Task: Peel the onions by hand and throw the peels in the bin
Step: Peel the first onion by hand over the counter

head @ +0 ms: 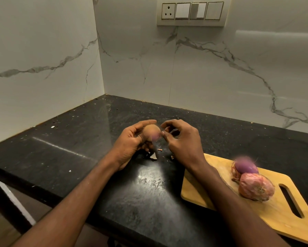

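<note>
The left hand [131, 139] cups an onion [152, 133] above the dark surface [78, 139], fingers curled round it, likely to steady it for peeling. The onion shows brown papery skin with a purple patch exposed on the side facing the right hand [182, 139]. That hand sits just beside it, thumb and fingers curled close together at the skin; whether they pinch a peel cannot be told. Peel scraps [155, 156] lie below both hands. Right of the right hand, a cutting board [212, 189] carries a mostly peeled purple onion [246, 166] touching an unpeeled onion [255, 187], probably staged there.
</note>
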Tool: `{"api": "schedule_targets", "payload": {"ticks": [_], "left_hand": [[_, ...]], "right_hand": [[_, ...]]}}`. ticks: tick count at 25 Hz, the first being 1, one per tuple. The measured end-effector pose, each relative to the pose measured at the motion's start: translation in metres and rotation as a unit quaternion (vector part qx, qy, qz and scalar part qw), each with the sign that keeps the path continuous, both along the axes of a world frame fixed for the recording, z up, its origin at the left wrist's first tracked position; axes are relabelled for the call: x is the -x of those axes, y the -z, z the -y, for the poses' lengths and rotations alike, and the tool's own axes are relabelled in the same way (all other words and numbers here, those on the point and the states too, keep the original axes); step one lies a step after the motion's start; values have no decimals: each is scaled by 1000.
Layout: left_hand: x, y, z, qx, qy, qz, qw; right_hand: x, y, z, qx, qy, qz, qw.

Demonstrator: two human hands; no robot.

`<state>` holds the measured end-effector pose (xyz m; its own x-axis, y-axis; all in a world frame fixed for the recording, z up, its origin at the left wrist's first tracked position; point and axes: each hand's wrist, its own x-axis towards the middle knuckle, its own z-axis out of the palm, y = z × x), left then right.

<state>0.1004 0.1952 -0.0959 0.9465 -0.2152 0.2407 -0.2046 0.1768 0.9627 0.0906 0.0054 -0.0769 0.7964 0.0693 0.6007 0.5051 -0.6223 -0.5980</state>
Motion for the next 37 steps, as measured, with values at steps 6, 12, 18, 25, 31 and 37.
{"api": "schedule_targets", "payload": {"ticks": [6,12,18,25,31,37], "left_hand": [[8,-4,2,-35,9,17,999],[6,0,-1,-52,12,21,998],[5,-1,-3,-71,20,34,997],[7,-1,-2,-66,37,35,997],[3,-1,-2,-24,50,13,998],[2,1,-1,-15,37,11,999]], "right_hand": [[3,1,0,70,-20,35,997],[4,1,-1,109,-11,51,993],[4,4,-5,124,-9,63,990],[2,5,-5,138,-9,62,988],[-2,1,2,-49,-33,-7,998],[-3,0,4,-43,-47,-9,998]]}}
